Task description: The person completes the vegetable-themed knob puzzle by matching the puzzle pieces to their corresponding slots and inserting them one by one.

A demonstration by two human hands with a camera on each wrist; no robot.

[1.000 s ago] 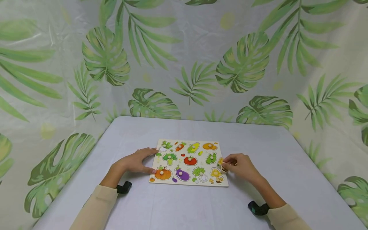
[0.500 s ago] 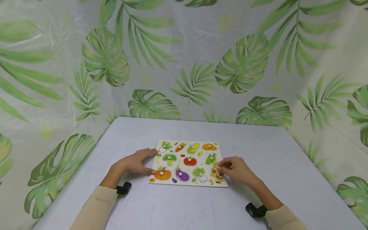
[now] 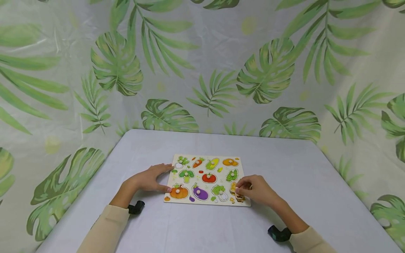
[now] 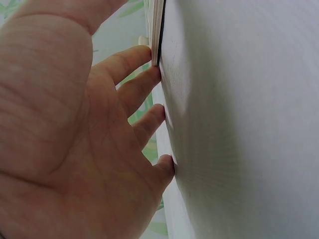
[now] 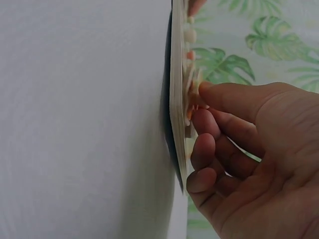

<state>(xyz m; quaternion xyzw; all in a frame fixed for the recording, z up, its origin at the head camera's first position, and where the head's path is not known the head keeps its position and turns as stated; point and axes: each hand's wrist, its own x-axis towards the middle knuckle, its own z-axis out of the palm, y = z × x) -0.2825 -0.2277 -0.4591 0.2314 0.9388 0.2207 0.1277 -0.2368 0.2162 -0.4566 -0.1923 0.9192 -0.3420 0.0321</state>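
A flat wooden peg puzzle board (image 3: 173, 178) printed with vegetables lies on the table. My left hand (image 3: 150, 178) rests along its left edge with the fingers spread. In the left wrist view, fingertips touch the board's edge (image 4: 155, 35). At the board's lower right corner, my right hand (image 3: 257, 189) pinches a yellow mushroom puzzle piece (image 3: 233, 187) between thumb and fingers. The piece overlaps the printed mushroom place and is partly hidden by the fingers. The right wrist view shows the right hand (image 5: 239, 134) close against the board's face, its other fingers curled.
Other knobbed pieces sit in the board, among them a pumpkin (image 3: 179, 192), an eggplant (image 3: 200, 193), a tomato (image 3: 209, 177) and a broccoli (image 3: 186, 175). A white cloth (image 3: 202, 232) covers the table. Leaf-patterned sheeting (image 3: 209, 91) stands around it.
My right hand has moved left and toward me, carrying the mushroom piece from beside the board's right edge onto its lower right corner. The left hand has stayed in place.
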